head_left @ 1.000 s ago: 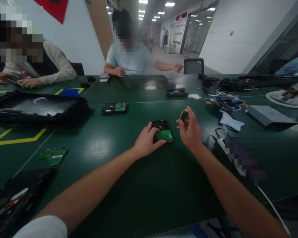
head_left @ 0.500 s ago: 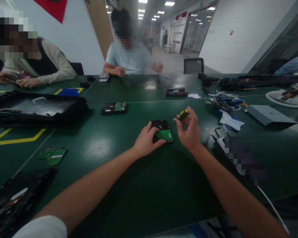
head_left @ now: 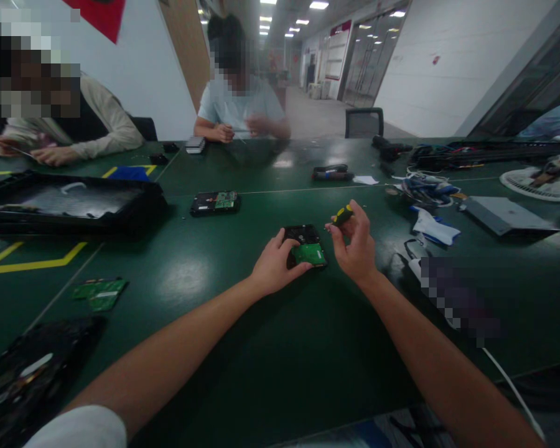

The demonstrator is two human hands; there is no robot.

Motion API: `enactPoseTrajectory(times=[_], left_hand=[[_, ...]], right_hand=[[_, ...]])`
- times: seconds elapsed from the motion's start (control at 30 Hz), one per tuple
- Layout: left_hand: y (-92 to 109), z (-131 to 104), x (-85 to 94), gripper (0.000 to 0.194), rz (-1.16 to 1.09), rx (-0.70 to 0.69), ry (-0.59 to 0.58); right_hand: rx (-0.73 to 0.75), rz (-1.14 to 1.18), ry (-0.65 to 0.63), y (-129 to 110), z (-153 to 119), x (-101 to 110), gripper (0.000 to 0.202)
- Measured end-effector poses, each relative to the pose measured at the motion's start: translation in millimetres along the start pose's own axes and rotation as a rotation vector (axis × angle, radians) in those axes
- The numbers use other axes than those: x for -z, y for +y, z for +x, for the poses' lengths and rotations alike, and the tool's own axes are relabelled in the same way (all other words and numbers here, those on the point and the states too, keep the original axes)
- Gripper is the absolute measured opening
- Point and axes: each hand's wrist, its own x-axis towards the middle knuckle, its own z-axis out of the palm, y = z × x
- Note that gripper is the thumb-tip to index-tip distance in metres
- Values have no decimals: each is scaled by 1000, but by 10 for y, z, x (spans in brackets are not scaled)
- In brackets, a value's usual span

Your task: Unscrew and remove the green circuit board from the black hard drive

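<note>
A black hard drive with a green circuit board (head_left: 309, 254) lies on the dark green table in front of me. My left hand (head_left: 276, 263) grips its left and near edges, thumb along the front and fingers on the far side. Just to the right of the drive, my right hand (head_left: 356, 244) is closed around a small screwdriver (head_left: 342, 215) with a black and yellow handle. Its tip points down and left near my fingertips, apart from the drive. Whether a screw is at the tip is too small to tell.
A second hard drive (head_left: 215, 203) lies farther left. Loose green circuit boards (head_left: 103, 294), a black tray (head_left: 70, 205) and an opened black casing (head_left: 37, 367) fill the left. Cables (head_left: 427, 190) and a grey metal box (head_left: 508, 216) lie right. Two people (head_left: 242, 112) work across the table.
My right hand and the screwdriver have shifted very slightly left. My left hand and the hard drive stay put. The person opposite has brought one hand in toward the other.
</note>
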Motion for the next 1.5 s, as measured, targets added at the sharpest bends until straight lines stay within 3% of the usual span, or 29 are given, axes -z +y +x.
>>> enactPoseTrajectory(times=[1.5], left_hand=[[24, -12, -39, 61, 66, -11, 16]], right_hand=[[31, -46, 41, 8, 16, -6, 71]])
